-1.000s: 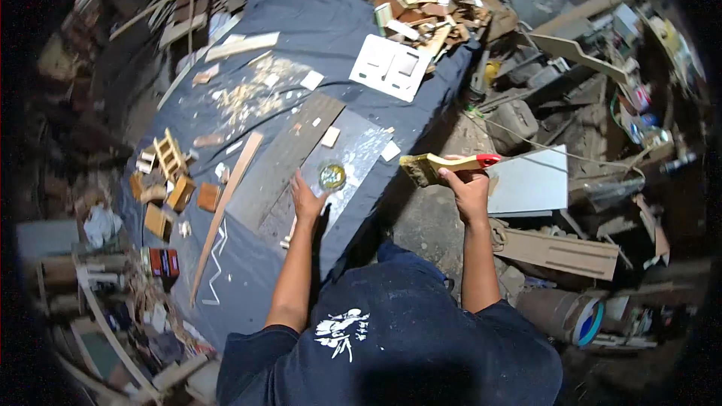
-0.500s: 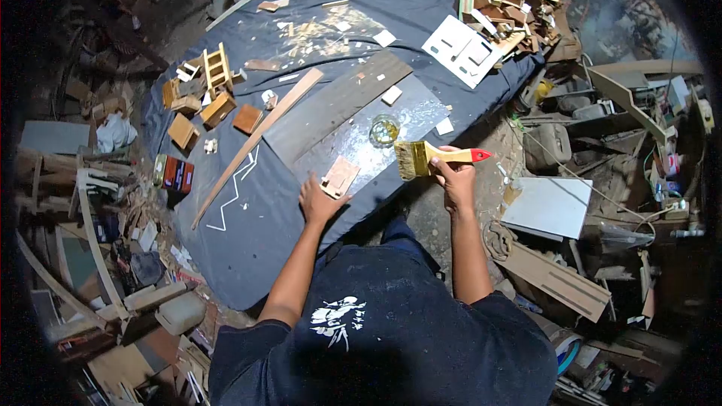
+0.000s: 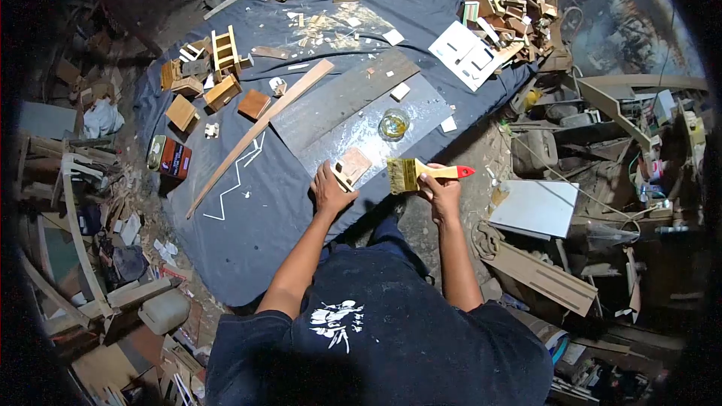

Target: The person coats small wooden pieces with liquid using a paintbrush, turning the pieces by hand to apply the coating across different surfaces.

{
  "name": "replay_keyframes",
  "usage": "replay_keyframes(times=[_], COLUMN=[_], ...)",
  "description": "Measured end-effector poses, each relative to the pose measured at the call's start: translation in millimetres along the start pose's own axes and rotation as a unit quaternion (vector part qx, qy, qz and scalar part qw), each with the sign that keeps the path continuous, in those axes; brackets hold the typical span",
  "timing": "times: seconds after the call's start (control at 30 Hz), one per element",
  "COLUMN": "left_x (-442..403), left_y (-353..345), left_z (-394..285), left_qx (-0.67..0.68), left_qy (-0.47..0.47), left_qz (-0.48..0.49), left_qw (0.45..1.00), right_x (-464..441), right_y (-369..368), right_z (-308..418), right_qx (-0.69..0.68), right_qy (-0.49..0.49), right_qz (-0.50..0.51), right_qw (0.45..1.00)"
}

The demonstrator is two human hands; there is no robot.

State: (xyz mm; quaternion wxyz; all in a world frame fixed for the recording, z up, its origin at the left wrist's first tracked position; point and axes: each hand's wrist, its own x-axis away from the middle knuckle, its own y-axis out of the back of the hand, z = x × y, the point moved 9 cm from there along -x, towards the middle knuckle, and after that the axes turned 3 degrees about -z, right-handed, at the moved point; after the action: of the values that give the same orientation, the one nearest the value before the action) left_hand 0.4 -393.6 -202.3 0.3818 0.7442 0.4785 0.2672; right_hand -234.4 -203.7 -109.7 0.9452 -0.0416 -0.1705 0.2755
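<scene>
My right hand (image 3: 442, 200) is closed around the handle of a wide paintbrush (image 3: 423, 174) with a red tip, its bristles pointing left. Just left of it, my left hand (image 3: 331, 191) has its fingers bent around the edge of a small wooden piece (image 3: 356, 163) with pale strips on its near side. That piece rests on a wet, shiny board (image 3: 340, 134). A glass jar (image 3: 393, 125) of yellowish liquid stands on the board beyond the brush. The bristles hang a little right of the wooden piece, apart from it.
Dark cloth (image 3: 226, 256) covers the table. Small wooden boxes (image 3: 223, 93) and a tin can (image 3: 170, 156) stand at the left, near a long wood strip (image 3: 263, 135). A white cut-out panel (image 3: 468, 54) and a pile of wood scraps (image 3: 511, 15) lie at the far right.
The brush has come left and slightly down, closer to the wooden piece. My left hand's fingers have bent more around the piece. The camera view has shifted slightly.
</scene>
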Motion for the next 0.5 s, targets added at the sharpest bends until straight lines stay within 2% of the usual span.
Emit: replay_keyframes(times=[0.07, 0.13, 0.23, 0.33, 0.4, 0.5], left_x=[-3.2, -4.3, -2.6, 11.2, 19.7, 35.0], left_y=[1.2, -8.9, -31.8, -44.2, -41.3, -28.9], left_z=[-12.3, -15.0, -28.8, -52.5, -72.7, -110.9], left_qx=[0.113, 0.140, 0.304, 0.359, 0.360, 0.390], left_qy=[-0.064, -0.080, -0.097, -0.094, -0.121, -0.217], left_qz=[0.002, 0.021, 0.083, 0.164, 0.168, 0.181], left_qw=[0.992, 0.987, 0.944, 0.914, 0.910, 0.877], right_x=[3.4, 8.0, 11.4, 14.7, 12.0, 9.7], right_y=[1.2, 7.7, 21.4, 37.1, 56.3, 85.9], right_z=[4.0, 2.9, 13.7, 20.2, 17.0, 8.6], right_qx=[0.006, 0.003, 0.052, 0.021, -0.004, -0.056], right_qy=[0.003, -0.015, 0.012, 0.020, 0.026, 0.001], right_qz=[-0.001, -0.025, -0.064, -0.091, -0.116, -0.100], right_qw=[1.000, 1.000, 0.997, 0.995, 0.993, 0.993])
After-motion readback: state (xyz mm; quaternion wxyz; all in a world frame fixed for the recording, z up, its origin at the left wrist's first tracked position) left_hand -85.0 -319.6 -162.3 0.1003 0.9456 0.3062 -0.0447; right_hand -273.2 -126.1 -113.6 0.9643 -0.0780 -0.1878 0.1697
